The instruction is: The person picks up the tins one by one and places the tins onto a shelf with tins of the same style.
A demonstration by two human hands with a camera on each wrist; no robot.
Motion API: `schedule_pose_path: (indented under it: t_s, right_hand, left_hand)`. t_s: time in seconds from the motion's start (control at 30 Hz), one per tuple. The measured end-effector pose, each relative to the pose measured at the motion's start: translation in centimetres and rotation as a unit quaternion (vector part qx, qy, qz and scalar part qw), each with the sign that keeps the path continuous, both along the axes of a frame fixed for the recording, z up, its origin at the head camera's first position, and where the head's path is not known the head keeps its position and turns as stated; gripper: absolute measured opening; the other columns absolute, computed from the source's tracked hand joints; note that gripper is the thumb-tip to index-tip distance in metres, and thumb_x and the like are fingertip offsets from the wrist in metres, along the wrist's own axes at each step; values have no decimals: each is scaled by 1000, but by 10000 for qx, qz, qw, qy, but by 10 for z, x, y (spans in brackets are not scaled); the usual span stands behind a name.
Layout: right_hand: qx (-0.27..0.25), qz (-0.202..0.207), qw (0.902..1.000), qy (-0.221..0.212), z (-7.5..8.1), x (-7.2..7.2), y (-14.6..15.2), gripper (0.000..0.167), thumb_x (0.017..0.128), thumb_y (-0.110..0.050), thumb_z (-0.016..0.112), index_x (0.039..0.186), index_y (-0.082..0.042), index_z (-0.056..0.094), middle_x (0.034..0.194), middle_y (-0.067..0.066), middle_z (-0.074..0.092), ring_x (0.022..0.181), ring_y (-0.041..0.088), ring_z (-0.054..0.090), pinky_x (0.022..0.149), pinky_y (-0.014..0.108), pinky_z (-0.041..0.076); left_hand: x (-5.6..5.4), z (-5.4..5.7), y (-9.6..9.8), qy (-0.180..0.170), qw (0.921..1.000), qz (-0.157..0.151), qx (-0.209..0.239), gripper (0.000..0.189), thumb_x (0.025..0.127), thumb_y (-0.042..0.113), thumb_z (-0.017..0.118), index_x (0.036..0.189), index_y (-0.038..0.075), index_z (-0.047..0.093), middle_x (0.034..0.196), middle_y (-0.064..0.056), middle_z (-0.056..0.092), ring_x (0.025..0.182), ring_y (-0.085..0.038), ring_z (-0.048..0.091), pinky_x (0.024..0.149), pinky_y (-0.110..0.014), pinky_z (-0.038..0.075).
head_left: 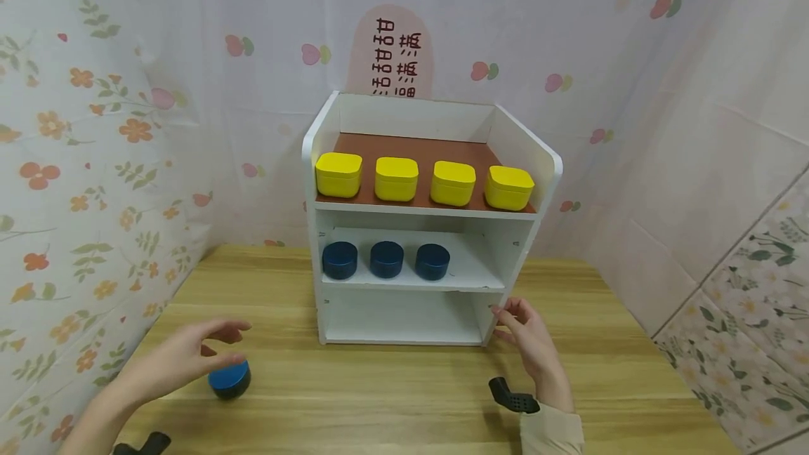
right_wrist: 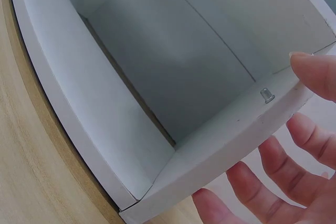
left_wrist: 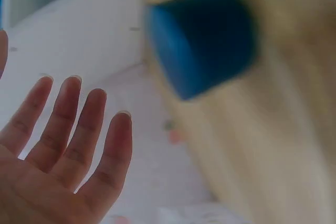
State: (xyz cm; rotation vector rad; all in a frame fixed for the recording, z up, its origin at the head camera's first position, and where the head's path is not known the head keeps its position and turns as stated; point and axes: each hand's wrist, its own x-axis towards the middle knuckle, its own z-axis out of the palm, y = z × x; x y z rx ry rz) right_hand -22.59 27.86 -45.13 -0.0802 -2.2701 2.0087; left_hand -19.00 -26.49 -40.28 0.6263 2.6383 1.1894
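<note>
My left hand (head_left: 189, 353) hovers beside and above a round blue tin (head_left: 230, 379) on the table at left, with fingers and thumb spread apart. In the left wrist view the blurred tin (left_wrist: 205, 43) stands apart from the fingers (left_wrist: 113, 156). At the white shelf unit (head_left: 404, 208), my right hand (head_left: 527, 339) holds the lower right side panel. Its thumb (right_wrist: 317, 74) lies at the panel's front edge and the fingers run along the outer side. Three dark blue tins (head_left: 386, 260) line the middle shelf, leftward. The bottom compartment (head_left: 401, 316) holds nothing.
Several yellow boxes (head_left: 396, 179) stand in a row along the front of the brown top shelf (head_left: 417, 146). A clear shelf peg (right_wrist: 267, 95) sticks out inside the right panel. Patterned curtains (head_left: 253, 90) enclose the wooden table (head_left: 354, 399).
</note>
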Motion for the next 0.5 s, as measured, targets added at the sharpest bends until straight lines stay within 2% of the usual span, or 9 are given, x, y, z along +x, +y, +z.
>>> schedule_pose_path:
  t_s: [0.1,0.3,0.4,0.5]
  right_hand:
    - [-3,-14,10000,-2,0,0,1,32,96,-19,64,113,3,47,116,14,50,107,31,51,94,56,44]
    - [-2,-4,10000,-8,0,0,1,32,96,-20,64,112,2,47,116,14,50,107,31,51,92,55,46]
    - [1,-8,10000,-8,0,0,1,31,96,-19,64,112,2,47,116,14,50,107,32,51,92,54,46]
    - [9,-11,10000,-14,1,0,1,31,96,-19,64,111,2,47,116,14,50,107,31,51,91,53,47]
  left_hand:
    - [-2,-15,-8,-176,9998,0,1,52,96,31,64,136,1,50,129,-17,57,116,-39,53,82,-39,50]
    - [-2,-34,-18,-344,9994,24,-64,55,94,30,67,135,-2,50,128,-19,57,115,-41,52,85,-50,48]
    - [-2,-41,-21,-287,9995,-83,-140,56,91,28,70,133,-4,51,126,-18,58,111,-40,54,84,-50,48]
    - [-3,-47,-22,-196,9992,-279,-225,59,88,26,74,132,-5,51,125,-18,57,109,-40,53,83,-40,47]
